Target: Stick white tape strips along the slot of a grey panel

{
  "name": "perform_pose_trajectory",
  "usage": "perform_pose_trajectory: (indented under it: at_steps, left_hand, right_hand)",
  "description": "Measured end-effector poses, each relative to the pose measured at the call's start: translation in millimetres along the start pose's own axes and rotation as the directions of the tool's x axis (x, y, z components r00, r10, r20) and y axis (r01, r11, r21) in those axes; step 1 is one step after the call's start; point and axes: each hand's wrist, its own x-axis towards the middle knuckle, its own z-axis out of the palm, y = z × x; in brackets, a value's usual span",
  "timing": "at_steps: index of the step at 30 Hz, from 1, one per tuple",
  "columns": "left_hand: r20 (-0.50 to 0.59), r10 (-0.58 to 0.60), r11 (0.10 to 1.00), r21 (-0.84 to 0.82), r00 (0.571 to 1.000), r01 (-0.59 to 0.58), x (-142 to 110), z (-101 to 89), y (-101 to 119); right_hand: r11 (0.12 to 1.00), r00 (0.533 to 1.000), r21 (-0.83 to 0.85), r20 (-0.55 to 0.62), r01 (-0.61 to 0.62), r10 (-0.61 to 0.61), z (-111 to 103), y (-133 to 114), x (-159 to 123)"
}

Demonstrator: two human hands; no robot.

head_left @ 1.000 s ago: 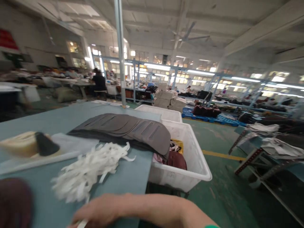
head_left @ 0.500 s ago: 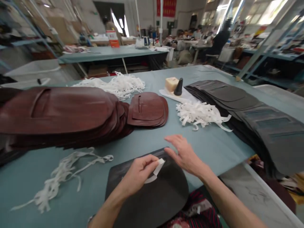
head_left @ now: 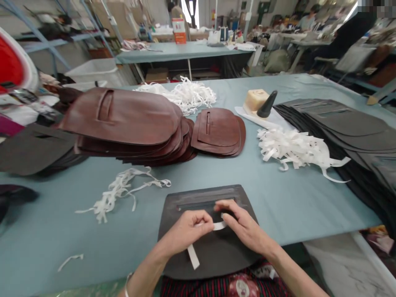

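Observation:
Near the middle of the head view, a dark grey leather-like panel [head_left: 222, 255] lies at the front table edge, with a long slot near its top. Over it, my left hand [head_left: 193, 229] pinches a thin white strip [head_left: 219, 225] between thumb and fingertips. A white strip end [head_left: 194, 258] hangs below that hand. My right hand [head_left: 243, 225] is curved beside the strip's other end, thumb and forefinger apart. That end meets the right thumb; its tip is hidden.
Brown slotted panels [head_left: 133, 115] are stacked at the left, with smaller brown ones [head_left: 219, 134] beside them. White strips lie in heaps [head_left: 293, 150]. A yellowish block [head_left: 256, 100] and black cone [head_left: 267, 105] stand behind. Dark panels [head_left: 340, 119] are piled right.
The view has swung left. My right hand has come down and closer to my left hand, beside the strip. The strip now runs sideways between them, and the panel lies straighter.

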Motion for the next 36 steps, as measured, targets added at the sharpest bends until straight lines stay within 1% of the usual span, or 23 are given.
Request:
perform_pose_trajectory:
  at_steps: [2, 3, 5, 6, 9, 11, 12, 13, 14, 15, 16, 18, 19, 20, 23, 24, 26, 29, 32, 36]
  left_hand:
    - [-0.054, -0.007, 0.999, 0.034, 0.999, 0.009, -2, -4.4, -3]
    - [-0.088, -0.024, 0.997, 0.065, 0.996, 0.030, -5, -10.0, -8]
    - [-0.136, -0.069, 0.990, 0.111, 0.988, 0.084, -17, -22.8, -18]
    - [-0.142, -0.090, 0.987, 0.118, 0.986, 0.108, -25, -28.2, -23]
    - [-0.093, -0.131, 0.985, 0.099, 0.987, 0.140, -42, -36.3, -32]
    - [-0.083, -0.128, 0.989, 0.069, 0.988, 0.134, -45, -38.5, -36]
    - [-0.116, -0.122, 0.990, 0.051, 0.986, 0.128, -43, -40.1, -37]
    - [-0.173, -0.119, 0.991, 0.033, 0.978, 0.126, -39, -42.5, -39]
    - [-0.249, -0.123, 0.991, 0.017, 0.961, 0.132, -34, -45.6, -42]
    - [-0.331, -0.134, 0.989, 0.010, 0.934, 0.146, -28, -49.1, -45]
    - [-0.410, -0.144, 0.986, 0.013, 0.901, 0.163, -23, -52.7, -49]
    - [-0.535, -0.148, 0.978, 0.047, 0.832, 0.204, -14, -59.0, -56]
    - [-0.578, -0.139, 0.972, 0.076, 0.804, 0.223, -11, -61.1, -59]
    - [-0.615, -0.128, 0.965, 0.104, 0.778, 0.241, -9, -62.5, -61]
    - [-0.674, -0.120, 0.941, 0.156, 0.729, 0.299, -8, -63.0, -62]
    - [-0.684, -0.126, 0.934, 0.163, 0.719, 0.318, -8, -62.6, -61]
    - [-0.690, -0.145, 0.924, 0.162, 0.709, 0.346, -8, -62.2, -59]
    - [-0.672, -0.181, 0.917, 0.149, 0.718, 0.370, -8, -63.5, -58]
    - [-0.667, -0.191, 0.891, 0.190, 0.720, 0.413, -7, -66.0, -60]
    - [-0.664, -0.206, 0.867, 0.216, 0.719, 0.448, -5, -68.3, -61]
  right_hand:
    - [0.997, 0.991, -0.065, 0.128, -0.030, 0.038, 0, 0, -4]
    - [0.995, 0.986, -0.090, 0.156, -0.052, 0.066, -2, 2, -8]
    - [0.987, 0.979, -0.102, 0.152, -0.122, 0.137, -9, 11, -17]
    - [0.981, 0.973, -0.097, 0.144, -0.167, 0.179, -12, 15, -22]
    - [0.959, 0.947, -0.085, 0.155, -0.272, 0.282, -21, 24, -34]
    - [0.956, 0.941, -0.069, 0.172, -0.285, 0.293, -26, 24, -33]
    - [0.958, 0.942, -0.062, 0.177, -0.280, 0.286, -28, 23, -30]
    - [0.961, 0.946, -0.062, 0.171, -0.270, 0.277, -31, 23, -25]
    - [0.962, 0.951, -0.078, 0.150, -0.261, 0.270, -33, 23, -18]
    - [0.958, 0.957, -0.116, 0.099, -0.262, 0.273, -35, 25, -11]
    - [0.946, 0.958, -0.168, 0.020, -0.278, 0.285, -36, 27, -3]
    - [0.902, 0.937, -0.259, -0.158, -0.345, 0.313, -37, 35, 12]
    - [0.887, 0.923, -0.274, -0.215, -0.372, 0.320, -37, 39, 19]
    - [0.884, 0.915, -0.268, -0.238, -0.383, 0.325, -37, 44, 24]
    - [0.911, 0.925, -0.196, -0.197, -0.362, 0.325, -37, 55, 32]
    - [0.910, 0.920, -0.181, -0.202, -0.373, 0.337, -36, 57, 32]
    - [0.891, 0.892, -0.163, -0.247, -0.423, 0.379, -36, 60, 33]
    - [0.871, 0.857, -0.126, -0.295, -0.474, 0.423, -35, 61, 34]
    - [0.874, 0.856, -0.131, -0.313, -0.468, 0.412, -34, 59, 37]
    - [0.857, 0.846, -0.208, -0.381, -0.472, 0.373, -33, 54, 40]
